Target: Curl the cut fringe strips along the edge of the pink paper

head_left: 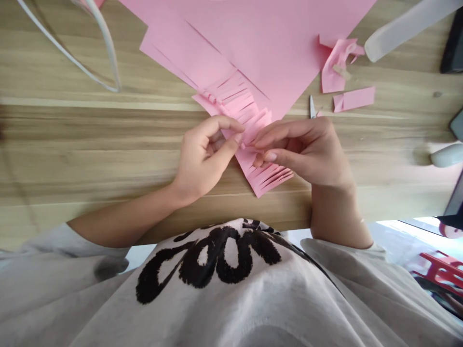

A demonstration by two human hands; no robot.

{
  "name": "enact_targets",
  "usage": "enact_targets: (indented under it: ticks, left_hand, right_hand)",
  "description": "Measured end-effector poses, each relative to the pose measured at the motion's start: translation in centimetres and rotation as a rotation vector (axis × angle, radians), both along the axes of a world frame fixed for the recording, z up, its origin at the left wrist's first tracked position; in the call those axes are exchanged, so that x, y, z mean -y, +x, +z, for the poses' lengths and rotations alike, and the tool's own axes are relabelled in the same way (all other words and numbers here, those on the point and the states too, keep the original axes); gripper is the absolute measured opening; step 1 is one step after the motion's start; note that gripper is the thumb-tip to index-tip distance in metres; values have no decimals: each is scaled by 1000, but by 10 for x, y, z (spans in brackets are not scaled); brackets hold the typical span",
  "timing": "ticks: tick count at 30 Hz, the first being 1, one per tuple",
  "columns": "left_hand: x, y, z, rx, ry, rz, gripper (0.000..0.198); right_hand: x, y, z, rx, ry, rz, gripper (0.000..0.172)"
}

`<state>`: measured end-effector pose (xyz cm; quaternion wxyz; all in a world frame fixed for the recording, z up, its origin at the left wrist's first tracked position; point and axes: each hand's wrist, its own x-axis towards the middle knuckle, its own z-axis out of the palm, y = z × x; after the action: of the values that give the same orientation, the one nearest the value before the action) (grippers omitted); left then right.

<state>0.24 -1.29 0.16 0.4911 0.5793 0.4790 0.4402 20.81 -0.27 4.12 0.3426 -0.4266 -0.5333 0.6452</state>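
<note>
left hand (204, 156) and right hand (307, 149) pinched fringed paper strip (249, 111) | likely light, floppy, tear-prone | best held along uncut edge

Both hands are raised in front of the chest, fingertips nearly touching each other. Left hand (202, 156): index curled over the top, thumb (227, 146) stretched out toward the right hand, tips closed in a pinch, other fingers folded into the palm. Right hand (307, 149): back of the hand toward the camera, fingers (285, 129) long and flat, pointing at the left hand, thumb pressed up under them, nail showing, also pinching. Left forearm (126, 214) is bare and slants away from its hand, wrist slightly bent. Right forearm (336, 217) is bare and drops steeply behind its wrist.
</note>
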Motion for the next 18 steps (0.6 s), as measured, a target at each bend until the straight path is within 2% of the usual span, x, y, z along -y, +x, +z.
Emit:
enact_targets:
  ticks: [10, 14, 18]
  left_hand:
    - [1, 3, -1, 24, 29, 57, 16]
    - [1, 2, -2, -3, 13, 44, 16]
    - [1, 2, -4, 48, 25, 16, 20]
  right_hand:
    - [1, 0, -3, 23, 43, -32, 17]
    - [1, 0, -4, 76, 77, -91, 17]
    - [2, -2, -4, 71, 41, -114, 20]
